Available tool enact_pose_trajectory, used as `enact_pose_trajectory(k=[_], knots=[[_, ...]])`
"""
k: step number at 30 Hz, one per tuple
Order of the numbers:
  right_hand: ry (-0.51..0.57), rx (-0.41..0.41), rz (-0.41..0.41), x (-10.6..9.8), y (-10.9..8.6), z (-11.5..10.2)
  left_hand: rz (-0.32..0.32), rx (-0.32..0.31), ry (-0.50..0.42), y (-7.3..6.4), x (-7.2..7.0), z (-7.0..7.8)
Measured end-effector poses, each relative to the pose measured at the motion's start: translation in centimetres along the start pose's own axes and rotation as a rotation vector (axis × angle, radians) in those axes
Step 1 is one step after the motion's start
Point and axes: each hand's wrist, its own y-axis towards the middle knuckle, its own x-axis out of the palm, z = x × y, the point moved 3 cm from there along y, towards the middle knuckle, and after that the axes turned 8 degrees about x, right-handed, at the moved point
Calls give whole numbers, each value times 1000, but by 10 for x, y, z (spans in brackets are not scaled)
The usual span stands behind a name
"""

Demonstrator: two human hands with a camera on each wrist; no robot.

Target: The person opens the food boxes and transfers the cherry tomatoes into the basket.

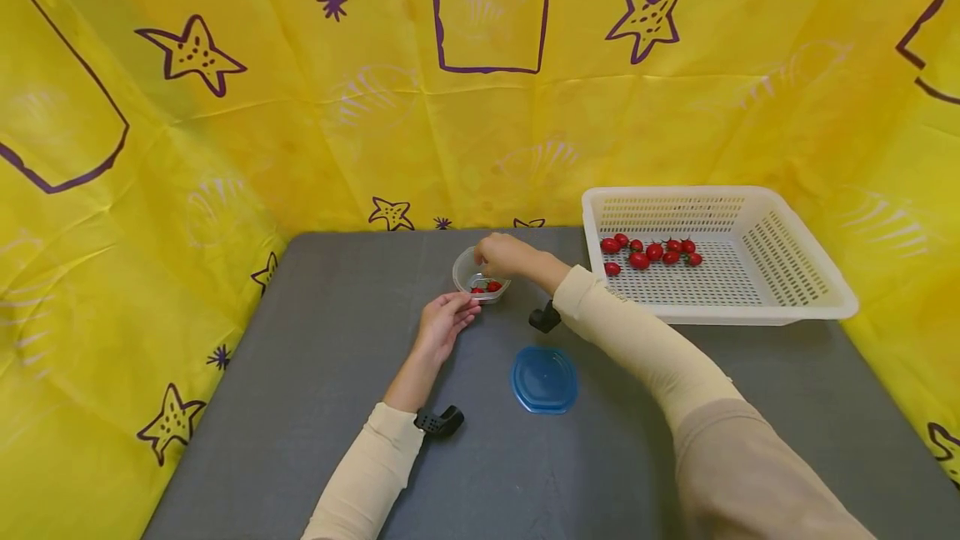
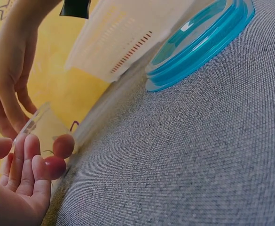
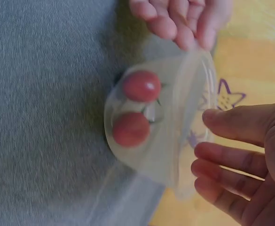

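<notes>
A small clear plastic container (image 1: 462, 275) stands on the table with two cherry tomatoes (image 3: 141, 86) inside, their green stems showing. At its near rim, my left hand (image 1: 444, 323) pinches the edge between thumb and fingers. Over the opening, on the far right side, is my right hand (image 1: 506, 257). Its fingers (image 3: 222, 174) are spread and slightly bent beside the rim, with nothing held. The blue lid (image 1: 543, 380) lies flat on the table, nearer than the container and to its right.
A white perforated basket (image 1: 795, 311) stands at the back right, with several cherry tomatoes (image 1: 639, 260) gathered in its left part. Grey cloth covers the table (image 1: 315, 407). A yellow patterned curtain (image 1: 300, 132) hangs right behind it and along both sides.
</notes>
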Motion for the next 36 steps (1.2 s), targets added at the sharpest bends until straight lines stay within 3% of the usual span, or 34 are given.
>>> enact_pose_trajectory(k=[8, 16, 29, 36], knots=[[-87, 34, -40, 14, 5, -15, -7, 1, 3, -1, 0, 1], [-255, -11, -28, 30, 11, -19, -7, 7, -4, -1, 1, 1], [-178, 46, -59, 38, 16, -10, 7, 1, 2, 1, 1, -2], [-198, 47, -74, 36, 16, -11, 8, 5, -15, 2, 1, -2]])
